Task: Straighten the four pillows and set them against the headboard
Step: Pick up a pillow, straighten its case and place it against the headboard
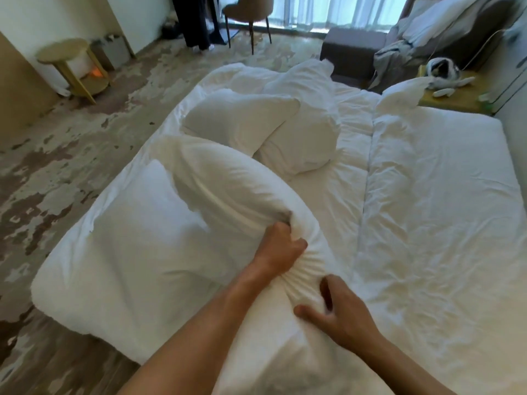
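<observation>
Pillow in hand: the held pillow (228, 195) was bunched at its near end and rose off the bed (427, 195) — both hands were on that one end.
Left hand: the left hand (282, 246) was curled tight into the gathered cloth, knuckles up, fabric puckered around it.
Right hand: the right hand (339, 312) lay just beside the left, a little nearer the camera, thumb and fingers pressed into the same gather (a looser hold, by the look of it — how far the fingers closed could not be told).
Long axis: the pillow ran away from the hands, up and to the left, its far end free above a flat pillow (137, 223).
Other pillows: two more (239, 121) (308, 138) leaned on each other beyond it, mid-bed.
Headboard: it was not in view — so which way the pillow had to travel could not be read here.
Next move, as judged: with all the grip at one end, the far end would likely swing and droop; a hand shifted along the length would steady it.
</observation>
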`<state>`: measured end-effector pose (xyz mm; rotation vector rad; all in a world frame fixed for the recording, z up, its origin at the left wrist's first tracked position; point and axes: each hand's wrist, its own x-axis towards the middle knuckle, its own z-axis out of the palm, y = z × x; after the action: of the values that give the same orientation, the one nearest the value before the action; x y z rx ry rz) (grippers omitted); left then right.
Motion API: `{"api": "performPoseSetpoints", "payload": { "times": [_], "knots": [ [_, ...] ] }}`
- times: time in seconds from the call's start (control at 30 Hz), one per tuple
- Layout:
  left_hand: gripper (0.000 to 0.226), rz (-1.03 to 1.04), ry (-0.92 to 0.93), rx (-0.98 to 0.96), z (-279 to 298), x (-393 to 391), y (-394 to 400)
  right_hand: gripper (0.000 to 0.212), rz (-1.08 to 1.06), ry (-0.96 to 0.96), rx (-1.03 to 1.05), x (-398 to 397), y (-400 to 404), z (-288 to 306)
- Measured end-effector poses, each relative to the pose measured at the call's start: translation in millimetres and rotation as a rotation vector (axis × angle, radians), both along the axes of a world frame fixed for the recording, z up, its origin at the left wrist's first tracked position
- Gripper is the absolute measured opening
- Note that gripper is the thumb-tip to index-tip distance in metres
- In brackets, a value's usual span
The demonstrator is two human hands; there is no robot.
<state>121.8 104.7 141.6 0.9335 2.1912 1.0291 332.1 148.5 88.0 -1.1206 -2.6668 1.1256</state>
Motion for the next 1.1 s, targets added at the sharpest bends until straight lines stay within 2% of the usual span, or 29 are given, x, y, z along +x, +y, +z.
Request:
{"api": "performPoseSetpoints", "payload": {
  "times": [0.1, 0.17, 0.27, 0.37, 0.43, 0.53, 0.7, 0.8, 0.97, 1.1],
  "knots": [
    [0.021, -0.369, 0.197, -0.194, 20, 52, -21, 0.055, 0.087, 0.114, -0.057, 54, -14, 3],
    [0.021, -0.549, 0.328, -0.288, 24, 78, -42, 0.043, 0.031, 0.208, -0.001, 82, -4, 3],
    [0.016, -0.653, 0.408, -0.39, 24, 113, -68, 0.043, -0.154, 0.286, 0.097, 103, 22, 5],
    [0.016, -0.686, 0.427, -0.405, 18, 151, -80, 0.05, -0.172, 0.351, 0.247, 104, 36, 18],
    [0.015, -0.693, 0.449, -0.403, 13, 171, -88, 0.056, -0.112, 0.377, 0.347, 100, 44, 29],
    [0.022, -0.672, 0.459, -0.425, 5, 189, -108, 0.065, 0.092, 0.355, 0.395, 89, 52, 43],
    [0.018, -0.591, 0.45, -0.421, -9, 206, -134, 0.071, 0.529, 0.17, 0.369, 46, 41, 49],
    [0.021, -0.503, 0.426, -0.384, -12, 206, -137, 0.077, 0.714, 0.024, 0.42, 18, 28, 40],
    [0.021, -0.408, 0.42, -0.368, -21, 206, -143, 0.088, 0.798, -0.082, 0.611, -8, 36, 19],
    [0.027, -0.308, 0.334, -0.304, -25, 212, -150, 0.097, 0.793, -0.176, 0.583, -8, 53, -2]
  ]
}}
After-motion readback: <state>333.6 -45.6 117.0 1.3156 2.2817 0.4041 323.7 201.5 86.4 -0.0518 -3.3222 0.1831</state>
